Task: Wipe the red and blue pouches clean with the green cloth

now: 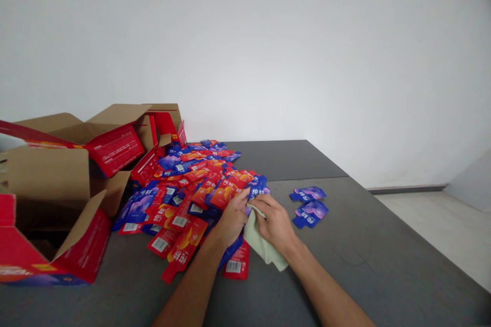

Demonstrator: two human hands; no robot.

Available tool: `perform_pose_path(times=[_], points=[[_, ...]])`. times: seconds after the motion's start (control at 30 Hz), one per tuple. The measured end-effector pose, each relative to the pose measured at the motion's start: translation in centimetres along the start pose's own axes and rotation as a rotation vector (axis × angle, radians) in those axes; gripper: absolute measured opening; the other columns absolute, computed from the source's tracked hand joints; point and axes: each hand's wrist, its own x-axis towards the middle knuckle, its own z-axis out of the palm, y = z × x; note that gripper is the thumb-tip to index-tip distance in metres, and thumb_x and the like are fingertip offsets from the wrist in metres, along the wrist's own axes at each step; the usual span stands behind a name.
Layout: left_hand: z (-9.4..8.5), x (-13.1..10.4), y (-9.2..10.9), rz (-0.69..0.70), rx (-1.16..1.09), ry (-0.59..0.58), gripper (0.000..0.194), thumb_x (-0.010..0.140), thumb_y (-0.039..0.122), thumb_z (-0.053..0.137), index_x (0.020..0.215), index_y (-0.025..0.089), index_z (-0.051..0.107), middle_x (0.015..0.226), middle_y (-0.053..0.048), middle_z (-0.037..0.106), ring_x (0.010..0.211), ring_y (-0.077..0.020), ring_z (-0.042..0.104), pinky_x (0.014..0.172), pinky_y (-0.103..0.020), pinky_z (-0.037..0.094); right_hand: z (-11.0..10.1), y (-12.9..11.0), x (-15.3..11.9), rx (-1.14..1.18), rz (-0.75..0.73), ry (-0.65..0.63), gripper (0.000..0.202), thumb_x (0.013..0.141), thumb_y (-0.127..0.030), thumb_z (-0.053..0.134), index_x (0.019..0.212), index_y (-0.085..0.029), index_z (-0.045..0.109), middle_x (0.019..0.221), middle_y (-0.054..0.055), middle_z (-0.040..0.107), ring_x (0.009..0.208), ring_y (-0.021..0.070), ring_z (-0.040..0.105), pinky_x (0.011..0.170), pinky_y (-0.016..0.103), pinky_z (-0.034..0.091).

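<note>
My left hand [233, 217] is closed at the right edge of a heap of red and blue packets [184, 219], its fingers gripping a blue-purple packet [256, 191]. Close beside it, my right hand [275, 222] is closed on a pale green cloth [263, 245], which hangs down onto the table. The cloth's upper edge is against the packet between both hands. Two blue packets [311, 214] lie apart from the heap, to the right of my right hand.
Open red cardboard boxes [117, 149] with brown flaps stand at the left, one [82, 250] near the front. The dark grey table [368, 250] has a seam across it and ends at the right above a pale floor. A white wall rises behind.
</note>
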Motion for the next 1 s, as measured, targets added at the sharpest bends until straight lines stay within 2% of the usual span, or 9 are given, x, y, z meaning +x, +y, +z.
perform_pose_path(times=[0.1,0.2,0.27,0.43,0.53,0.63,0.8,0.93,1.0], points=[[-0.1,0.0,-0.4,-0.006,0.047,-0.073,0.076,0.050,-0.005,0.049,0.118,0.021,0.068,0.120,-0.008,0.070,0.125,-0.0286,0.057,0.103,-0.039,0.044,-0.7,0.8,0.2,-0.012,0.087,0.163,0.034,0.093,-0.012,0.048,0.116,-0.025,0.070,0.112,0.008,0.066,0.103,0.0196,0.063,0.093,0.033,0.053],[-0.1,0.0,-0.8,0.017,0.076,-0.111,0.077,0.050,-0.005,0.046,0.119,0.020,0.068,0.123,-0.009,0.069,0.129,-0.0283,0.053,0.106,-0.039,0.042,-1.0,1.4,0.1,-0.027,0.120,0.216,0.034,0.093,-0.013,0.048,0.118,-0.024,0.069,0.114,0.009,0.064,0.106,0.0203,0.062,0.095,0.034,0.052],[-0.2,0.0,-1.0,0.007,0.064,-0.087,0.079,0.050,-0.005,0.047,0.122,0.021,0.066,0.122,-0.009,0.069,0.126,-0.0290,0.055,0.103,-0.039,0.044,-0.8,1.4,-0.1,-0.023,0.088,0.168,0.036,0.092,-0.012,0.047,0.119,-0.024,0.068,0.116,0.009,0.064,0.107,0.0205,0.062,0.096,0.034,0.052],[-0.3,0.1,-0.5,0.061,0.022,0.046,0.079,0.049,-0.004,0.048,0.123,0.022,0.064,0.114,-0.007,0.072,0.114,-0.0261,0.062,0.095,-0.036,0.048,0.0,0.0,-0.4,0.017,-0.044,-0.079,0.041,0.087,-0.005,0.045,0.116,-0.025,0.068,0.115,0.007,0.065,0.108,0.0200,0.061,0.096,0.034,0.051],[0.0,0.1,0.1,0.104,0.018,0.076,0.076,0.051,-0.003,0.049,0.122,0.020,0.063,0.111,-0.007,0.072,0.106,-0.0234,0.065,0.092,-0.033,0.048,-0.1,-0.7,-0.5,0.061,-0.044,-0.114,0.040,0.088,-0.005,0.044,0.113,-0.025,0.068,0.111,0.006,0.066,0.106,0.0194,0.062,0.094,0.032,0.051],[0.3,0.2,0.3,0.117,0.037,0.138,0.065,0.058,0.001,0.054,0.120,0.019,0.064,0.108,-0.006,0.072,0.098,-0.0215,0.066,0.087,-0.031,0.049,-0.6,-0.6,-0.4,0.122,-0.005,-0.002,0.034,0.091,-0.009,0.045,0.110,-0.025,0.067,0.108,0.006,0.066,0.102,0.0190,0.062,0.090,0.032,0.052],[-0.1,0.4,-0.1,0.137,0.099,0.264,0.053,0.065,0.007,0.059,0.115,0.020,0.067,0.103,-0.003,0.072,0.089,-0.0181,0.066,0.079,-0.026,0.048,-1.3,0.8,-0.3,0.090,0.174,0.260,0.019,0.096,-0.022,0.049,0.102,-0.023,0.067,0.102,0.008,0.067,0.098,0.0224,0.063,0.089,0.036,0.051],[-1.0,0.6,-0.5,0.144,0.119,0.376,0.060,0.064,0.008,0.067,0.122,0.023,0.061,0.094,0.000,0.071,0.082,-0.0151,0.065,0.074,-0.024,0.046,-0.9,1.0,-0.4,0.092,0.237,0.243,0.015,0.095,-0.026,0.052,0.101,-0.023,0.065,0.099,0.006,0.068,0.093,0.0221,0.064,0.084,0.034,0.051],[-1.3,0.6,-0.8,0.145,0.165,0.409,0.057,0.066,0.011,0.071,0.120,0.024,0.061,0.086,0.002,0.070,0.077,-0.0138,0.063,0.071,-0.023,0.045,-0.7,0.7,-0.4,0.117,0.249,0.217,0.013,0.095,-0.027,0.054,0.102,-0.023,0.064,0.099,0.006,0.069,0.092,0.0214,0.065,0.083,0.032,0.051]])
